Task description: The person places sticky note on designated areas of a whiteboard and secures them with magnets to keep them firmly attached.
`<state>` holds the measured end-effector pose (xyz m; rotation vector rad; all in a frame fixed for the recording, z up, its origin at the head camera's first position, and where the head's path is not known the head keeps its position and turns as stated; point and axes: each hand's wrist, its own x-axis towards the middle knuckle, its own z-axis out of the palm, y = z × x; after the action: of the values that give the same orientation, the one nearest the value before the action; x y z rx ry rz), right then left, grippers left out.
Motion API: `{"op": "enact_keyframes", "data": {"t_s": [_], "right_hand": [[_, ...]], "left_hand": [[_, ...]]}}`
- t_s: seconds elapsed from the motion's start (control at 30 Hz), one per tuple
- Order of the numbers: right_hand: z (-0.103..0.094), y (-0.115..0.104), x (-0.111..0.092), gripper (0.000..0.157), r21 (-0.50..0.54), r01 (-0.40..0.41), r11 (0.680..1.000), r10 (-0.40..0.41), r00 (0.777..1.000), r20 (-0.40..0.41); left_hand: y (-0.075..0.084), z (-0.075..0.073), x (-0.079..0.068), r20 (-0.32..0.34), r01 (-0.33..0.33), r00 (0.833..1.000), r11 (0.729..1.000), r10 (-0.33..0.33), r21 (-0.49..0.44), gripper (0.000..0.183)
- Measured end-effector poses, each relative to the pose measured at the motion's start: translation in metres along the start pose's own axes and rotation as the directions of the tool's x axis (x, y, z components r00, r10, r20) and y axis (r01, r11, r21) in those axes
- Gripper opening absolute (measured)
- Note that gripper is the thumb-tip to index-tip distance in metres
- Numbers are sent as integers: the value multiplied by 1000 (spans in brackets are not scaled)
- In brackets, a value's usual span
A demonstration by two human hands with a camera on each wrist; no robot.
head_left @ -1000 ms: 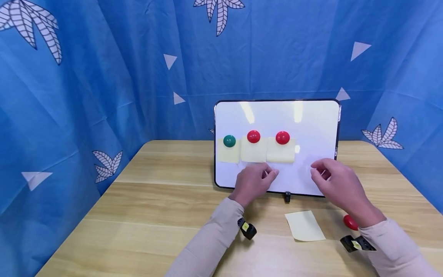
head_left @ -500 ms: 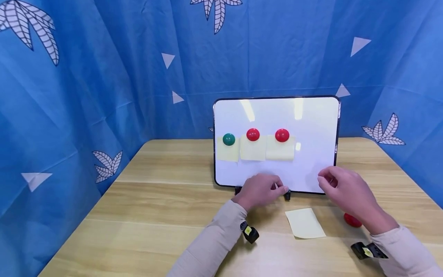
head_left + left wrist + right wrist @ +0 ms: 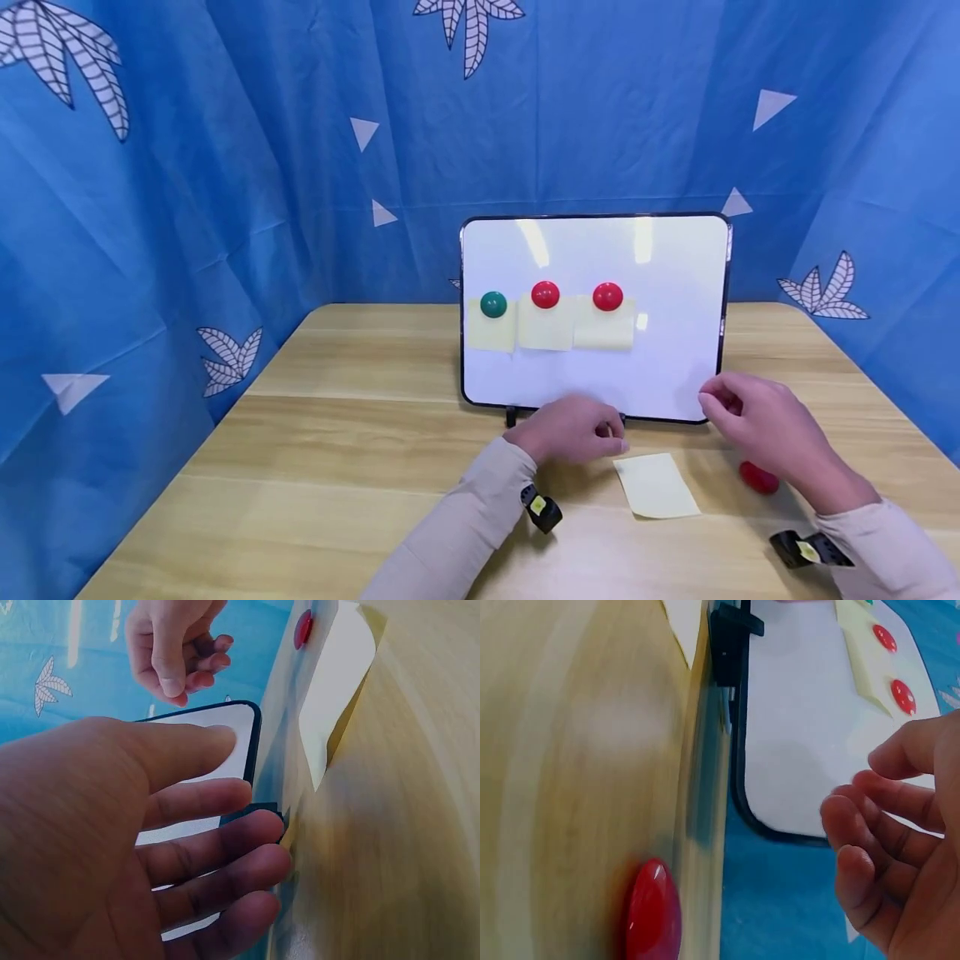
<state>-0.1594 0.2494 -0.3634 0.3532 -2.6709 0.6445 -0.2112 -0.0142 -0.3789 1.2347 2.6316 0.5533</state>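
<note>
My left hand (image 3: pixel 576 429) hovers low before the whiteboard's bottom edge, close to a loose pale yellow sticky note (image 3: pixel 657 487) on the table. Its fingers are relaxed and slightly bent, with nothing between them in the left wrist view. My right hand (image 3: pixel 761 425) hangs at the board's lower right corner, fingers loosely curled and holding nothing. Under it a red round magnet (image 3: pixel 759 477) lies on the table, also large in the right wrist view. On the whiteboard (image 3: pixel 675 350), a green magnet (image 3: pixel 493 304) and two red magnets sit at the tops of three yellow notes (image 3: pixel 545 329).
The whiteboard stands upright on small black feet (image 3: pixel 512 417) near the back of the wooden table (image 3: pixel 315 467). A blue patterned curtain (image 3: pixel 420 150) surrounds the table at the back and sides. Black camera straps (image 3: pixel 542 510) sit on both wrists.
My left hand has come down from in front of the board toward the loose note. My right hand has shifted right and slightly down. The notes and magnets stay in place.
</note>
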Motion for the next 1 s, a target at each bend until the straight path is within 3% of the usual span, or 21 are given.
{"op": "enact_keyframes", "data": {"t_s": [0.2,0.43,0.7,1.0], "right_hand": [[-3,4,-2,7,-20,-52,998,53,995,81],[-5,12,-5,10,-44,-76,996,84,964,252],[-6,21,-10,15,-67,-98,993,116,927,358],[-12,25,-11,17,-66,-153,986,167,891,421]], "left_hand": [[2,7,0,70,3,998,1000,-2,-6,21],[9,11,0,114,28,993,999,-30,20,26],[17,16,2,101,-1,995,993,-10,114,24],[21,17,0,44,67,996,983,-75,168,24]]}}
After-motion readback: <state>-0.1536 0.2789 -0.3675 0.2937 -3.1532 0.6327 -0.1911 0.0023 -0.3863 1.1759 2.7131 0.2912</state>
